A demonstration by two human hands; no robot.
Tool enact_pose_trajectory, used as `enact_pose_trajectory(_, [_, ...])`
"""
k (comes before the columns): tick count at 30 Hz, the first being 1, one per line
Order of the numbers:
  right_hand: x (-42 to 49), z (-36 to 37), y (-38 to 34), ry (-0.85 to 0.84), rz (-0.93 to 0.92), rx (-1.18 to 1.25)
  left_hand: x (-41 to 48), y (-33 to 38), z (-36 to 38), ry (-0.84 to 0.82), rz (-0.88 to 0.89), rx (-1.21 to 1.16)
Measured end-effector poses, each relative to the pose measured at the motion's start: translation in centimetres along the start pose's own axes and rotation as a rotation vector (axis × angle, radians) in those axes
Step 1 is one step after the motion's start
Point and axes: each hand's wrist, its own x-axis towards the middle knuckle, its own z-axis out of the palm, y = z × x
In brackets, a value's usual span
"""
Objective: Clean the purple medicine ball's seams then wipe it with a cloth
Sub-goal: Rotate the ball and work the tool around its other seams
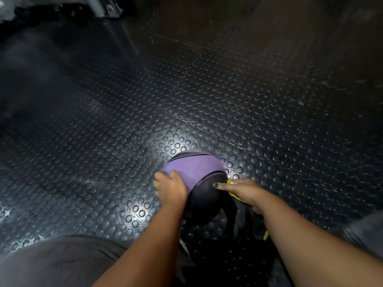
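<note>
The purple medicine ball (193, 170) is seen in the lower centre of the frame, resting on a dark rubber floor (228, 90) that is covered in raised round studs. A broad purple band is shown across the ball's top, bordered by dark seam lines, and black panels are seen on the far side and on the near, lower right side. The left hand (171, 188) is laid against the ball's left side, its fingers and thumb curved round the edge of the purple band so that the ball is cupped and held. The right hand (244, 192) is placed at the ball's right side, with the thumb stretched out flat on the near black panel; its nail is painted dark. A yellow cloth (230, 181) is seen under this hand, showing above the knuckles and again below the palm, just beside the ball. The right fingers are hidden, so it cannot be told whether the cloth is gripped or only pressed. A bright patch of light is cast on the floor round the ball. A knee in dark fabric (51, 264) is seen at the lower left, and a pale metal frame (107, 9), blurred, at the upper left.
</note>
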Motion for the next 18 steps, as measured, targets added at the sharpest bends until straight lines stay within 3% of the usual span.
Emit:
enact_pose_trajectory(3, [-1.5,1.3,-1.4,0.029,-0.089,-0.241,-0.8,-0.3,-0.4,0.041,-0.017,0.079])
enact_pose_trajectory(6, [-1.4,2.0,-1.8,0.124,-0.111,-0.206,-0.6,-1.4,-1.0,0.101,-0.079,0.041])
enact_pose_trajectory(10, [-0.4,1.3,-1.4,0.407,-0.068,-0.083,-0.9,-2.2,-1.8,0.168,-0.115,-0.066])
enact_pose_trajectory(12, [-0.6,1.8,-1.5,0.468,-0.113,-0.153,-1.3,-2.9,-1.7,0.198,-0.093,-0.086])
enact_pose_trajectory(18, [-2.7,8.0,-1.4,0.399,-0.716,-0.239,-1.3,-3.6,-1.1,0.249,-0.072,-0.092])
